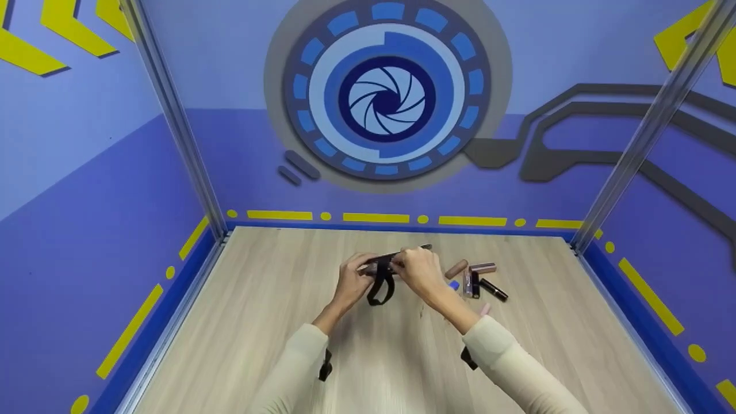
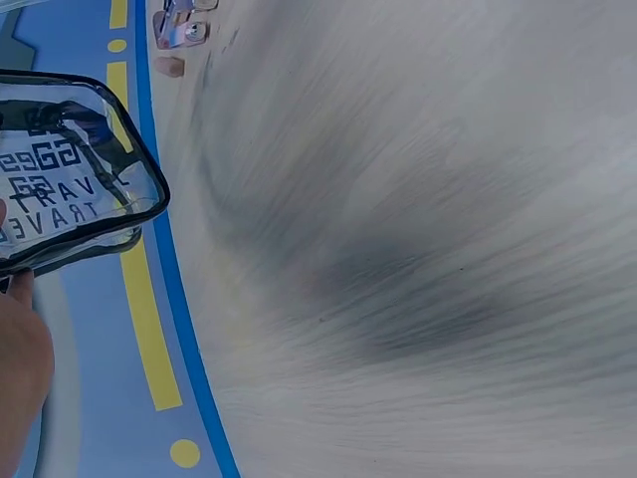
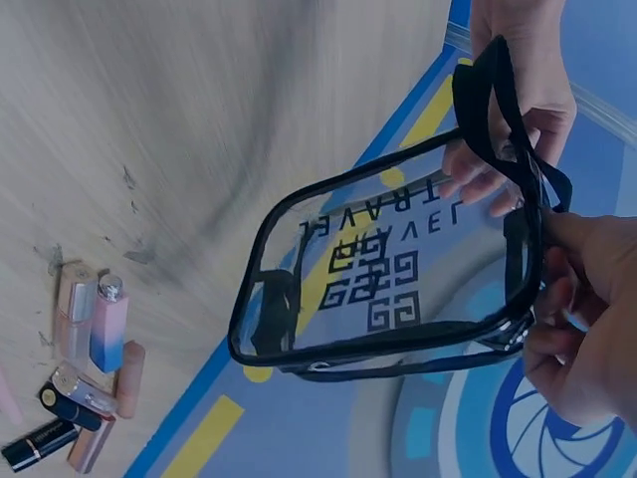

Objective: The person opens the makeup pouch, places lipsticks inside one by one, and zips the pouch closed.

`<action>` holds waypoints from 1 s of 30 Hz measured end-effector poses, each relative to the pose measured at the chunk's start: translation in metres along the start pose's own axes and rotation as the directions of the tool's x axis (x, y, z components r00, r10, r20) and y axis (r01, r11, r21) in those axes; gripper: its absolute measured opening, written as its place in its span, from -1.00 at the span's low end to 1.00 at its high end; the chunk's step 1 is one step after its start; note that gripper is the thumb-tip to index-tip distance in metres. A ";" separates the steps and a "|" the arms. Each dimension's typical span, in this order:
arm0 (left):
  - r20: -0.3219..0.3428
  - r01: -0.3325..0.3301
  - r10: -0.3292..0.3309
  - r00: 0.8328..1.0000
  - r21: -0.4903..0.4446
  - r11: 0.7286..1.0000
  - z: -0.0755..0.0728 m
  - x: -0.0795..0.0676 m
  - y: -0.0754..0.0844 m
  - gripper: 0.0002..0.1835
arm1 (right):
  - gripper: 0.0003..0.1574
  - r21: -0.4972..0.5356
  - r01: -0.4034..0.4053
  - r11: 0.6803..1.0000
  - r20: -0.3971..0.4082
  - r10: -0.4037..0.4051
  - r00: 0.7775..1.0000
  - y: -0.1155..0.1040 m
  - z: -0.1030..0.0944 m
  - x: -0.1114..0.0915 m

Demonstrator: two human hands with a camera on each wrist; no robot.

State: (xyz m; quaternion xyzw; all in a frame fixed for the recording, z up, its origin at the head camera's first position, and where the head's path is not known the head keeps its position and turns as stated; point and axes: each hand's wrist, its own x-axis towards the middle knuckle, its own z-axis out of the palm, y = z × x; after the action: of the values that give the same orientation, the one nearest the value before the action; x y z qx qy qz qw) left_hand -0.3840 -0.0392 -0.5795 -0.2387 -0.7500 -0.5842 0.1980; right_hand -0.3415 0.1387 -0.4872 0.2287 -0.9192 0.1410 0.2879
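Observation:
Both hands hold a clear toiletry bag [image 3: 398, 259] with black trim and "TRAVEL" printed on it, raised above the table. My left hand [image 1: 352, 282] grips the end with the black carry strap [image 1: 380, 292]; in the right wrist view its fingers show through and behind the clear plastic. My right hand [image 3: 592, 319] pinches the black-trimmed edge near a corner by the strap. What lies between its fingertips is hidden. Inside the bag I see no items. The left wrist view catches only part of the bag [image 2: 75, 179] and left hand [image 2: 20, 368].
Right of the hands, several cosmetics lie together on the wooden table [image 1: 259, 322]: a black tube [image 1: 493, 290], a rose-coloured tube [image 1: 483, 268], a brown tube [image 1: 456, 268] and a pink-and-blue tube [image 3: 107, 329]. Blue panel walls [image 1: 241, 167] stand behind and at both sides.

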 end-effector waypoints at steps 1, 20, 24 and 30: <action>-0.004 -0.008 0.008 1.000 0.006 1.000 0.000 0.000 0.000 -0.67 | -0.87 0.007 0.011 1.000 0.020 -0.011 1.000 0.000 -0.001 0.001; 0.028 -0.062 0.058 0.998 0.164 0.985 0.003 0.002 0.005 -0.71 | -0.74 -0.019 0.009 1.000 0.186 -0.005 0.983 0.003 -0.006 0.009; 0.032 -0.091 0.087 0.996 0.146 0.985 0.002 0.002 0.001 -0.69 | -0.80 -0.012 0.023 1.000 0.230 -0.019 0.973 0.008 -0.011 0.012; 0.009 -0.077 0.076 0.997 0.083 0.994 -0.002 0.001 -0.003 -0.68 | -0.72 -0.034 0.102 0.994 0.320 -0.086 0.944 0.019 -0.014 0.012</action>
State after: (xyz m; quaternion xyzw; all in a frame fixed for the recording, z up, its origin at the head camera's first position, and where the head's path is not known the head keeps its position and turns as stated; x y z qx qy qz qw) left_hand -0.3865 -0.0420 -0.5807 -0.2605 -0.7646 -0.5436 0.2279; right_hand -0.3538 0.1563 -0.4715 0.2849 -0.9448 0.0654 0.1482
